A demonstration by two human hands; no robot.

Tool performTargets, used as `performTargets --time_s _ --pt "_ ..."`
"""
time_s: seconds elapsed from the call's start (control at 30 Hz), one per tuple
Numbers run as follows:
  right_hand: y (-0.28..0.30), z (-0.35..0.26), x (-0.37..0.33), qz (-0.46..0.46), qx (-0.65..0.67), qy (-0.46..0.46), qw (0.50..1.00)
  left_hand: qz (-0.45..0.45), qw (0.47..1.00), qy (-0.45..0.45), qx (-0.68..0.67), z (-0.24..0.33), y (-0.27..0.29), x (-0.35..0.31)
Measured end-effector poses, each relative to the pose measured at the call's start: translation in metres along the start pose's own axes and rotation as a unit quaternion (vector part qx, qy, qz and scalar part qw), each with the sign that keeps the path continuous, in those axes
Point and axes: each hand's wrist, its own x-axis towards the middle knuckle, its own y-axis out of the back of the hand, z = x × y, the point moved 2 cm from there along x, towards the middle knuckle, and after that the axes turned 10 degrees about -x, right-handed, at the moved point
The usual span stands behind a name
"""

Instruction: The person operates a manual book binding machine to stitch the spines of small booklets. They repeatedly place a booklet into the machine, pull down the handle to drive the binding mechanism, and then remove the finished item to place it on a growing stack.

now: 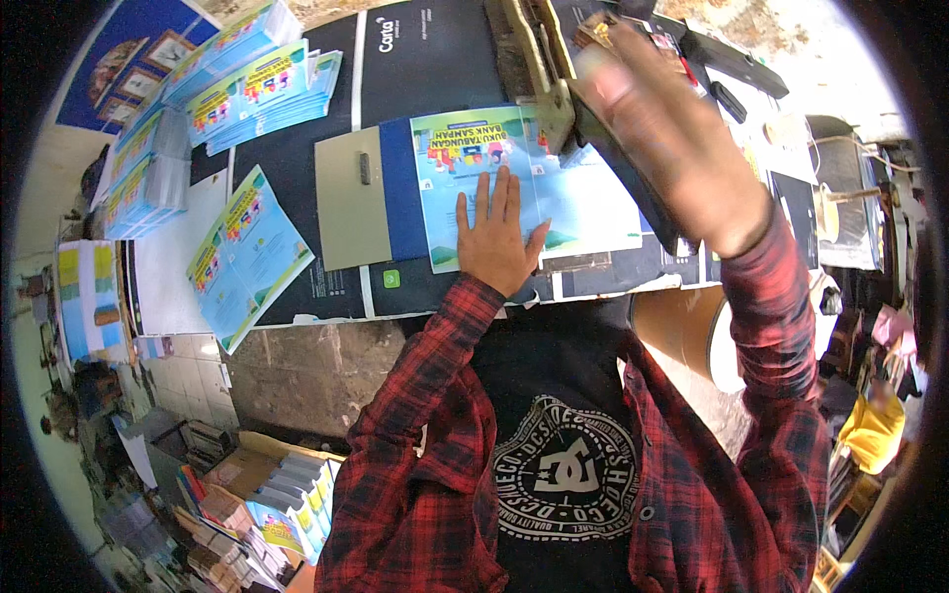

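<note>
Presently, the left hand point(499, 240) is lying flat, palm down, fingers straight and slightly spread, and is pressing on the light-blue printed booklet with the cartoon cover point(514, 183); it is gripping nothing. The booklet is resting near the middle of the black work surface made of flattened cardboard cartons point(435, 59), with its far right corner sitting under the worn olive-metal lever stapler point(542, 74).

The right hand point(672, 148) is hovering raised and blurred above the right part of the booklet, fingers extended together, and is touching the dark flat handle arm of the stapler point(633, 188); whether it is gripping that arm or only resting on it cannot be told.

Just left of the booklet a grey-beige board point(348, 203) and a dark-blue sheet point(398, 193) are lying side by side. Further left, one loose booklet of the same kind point(247, 257) is sitting tilted across the edge of a white sheet point(168, 267). Fanned stacks of matching booklets point(247, 74) are lying at the far left corner of the surface, and another pile point(143, 178) is standing below them.

Beneath the surface, a box of more booklets point(287, 494) is sitting on the floor among scattered paper. The person is wearing a red-and-black checked shirt sleeve point(415, 395) over a dark printed shirt.
</note>
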Motion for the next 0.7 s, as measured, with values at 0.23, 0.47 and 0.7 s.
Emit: performTargets --time_s 0.23,0.47,0.7 --pt "-0.130 -0.047 -0.101 -0.024 -0.102 -0.147 0.984 0.026 0.999 0.016 -0.026 0.008 0.007 0.003" --pt "-0.066 -0.024 -0.071 -0.034 0.216 -0.124 0.968 0.031 0.999 0.022 -0.013 -0.002 -0.001 -0.011" --pt "-0.174 0.178 -0.156 -0.009 -0.029 -0.106 0.994 0.012 0.999 0.000 -0.031 0.002 0.003 0.000"
